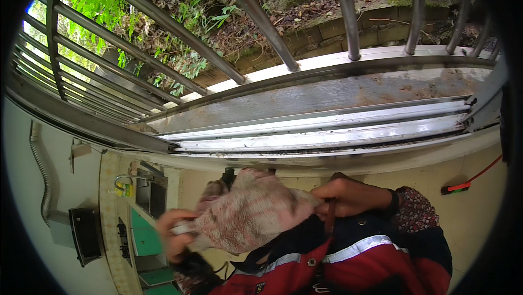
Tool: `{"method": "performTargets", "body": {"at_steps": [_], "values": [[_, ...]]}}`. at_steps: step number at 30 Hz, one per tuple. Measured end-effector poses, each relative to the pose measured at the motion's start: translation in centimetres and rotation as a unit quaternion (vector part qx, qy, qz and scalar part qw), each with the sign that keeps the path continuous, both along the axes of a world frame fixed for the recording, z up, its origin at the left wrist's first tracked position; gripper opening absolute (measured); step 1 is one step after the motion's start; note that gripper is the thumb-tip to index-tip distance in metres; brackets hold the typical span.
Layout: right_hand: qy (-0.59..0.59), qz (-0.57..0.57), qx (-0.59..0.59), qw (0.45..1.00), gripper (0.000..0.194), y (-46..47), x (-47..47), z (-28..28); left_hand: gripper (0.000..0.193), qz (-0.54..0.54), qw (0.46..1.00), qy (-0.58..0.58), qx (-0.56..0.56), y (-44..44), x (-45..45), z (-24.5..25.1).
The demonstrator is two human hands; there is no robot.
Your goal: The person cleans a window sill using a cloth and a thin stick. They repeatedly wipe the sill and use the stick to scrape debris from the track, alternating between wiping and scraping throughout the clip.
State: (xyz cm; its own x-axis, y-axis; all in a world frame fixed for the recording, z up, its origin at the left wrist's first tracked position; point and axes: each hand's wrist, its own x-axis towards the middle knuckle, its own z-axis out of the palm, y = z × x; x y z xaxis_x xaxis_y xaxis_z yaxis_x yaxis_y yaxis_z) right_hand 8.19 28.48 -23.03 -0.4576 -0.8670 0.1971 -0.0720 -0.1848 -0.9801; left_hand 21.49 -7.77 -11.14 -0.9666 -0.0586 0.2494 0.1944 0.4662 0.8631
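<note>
A soiled pink and white terry cloth point(253, 213) is stretched between my two hands in front of my red and dark jacket. My left hand point(176, 229), at the left of the picture, grips its lower left end, and the fingers are blurred. At the other end my right hand point(347, 197) has the cloth's corner pinched between thumb and fingers. Beyond the hands runs the white sliding-window track point(327, 131), with dark grit along its grooves. Neither hand touches it.
Metal security bars point(261, 17) stand outside the grey sill point(310, 90). A kitchen sink point(151, 193) with a tap and green cabinets point(145, 233) lie at the left. On the floor at the right is a brush point(455, 188) with a red handle.
</note>
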Motion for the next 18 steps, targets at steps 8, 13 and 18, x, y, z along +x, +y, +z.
{"method": "performTargets", "body": {"at_steps": [8, 13, 18], "values": [[0.058, -0.142, -0.004, 0.988, 0.023, 3.8, 1.7, 0.8, 0.034, -0.035, 0.989, 0.026, -0.139, 2.1, -0.4, 4.2], [0.006, -0.206, 0.034, 0.978, 0.029, 6.1, 3.4, 0.4, 0.018, 0.004, 0.997, -0.034, -0.073, 4.9, -4.5, 2.1], [-0.093, -0.217, 0.086, 0.968, 0.029, 8.7, 5.2, 0.5, 0.023, 0.006, 0.999, 0.037, 0.002, 7.2, -6.4, 2.8]]}}
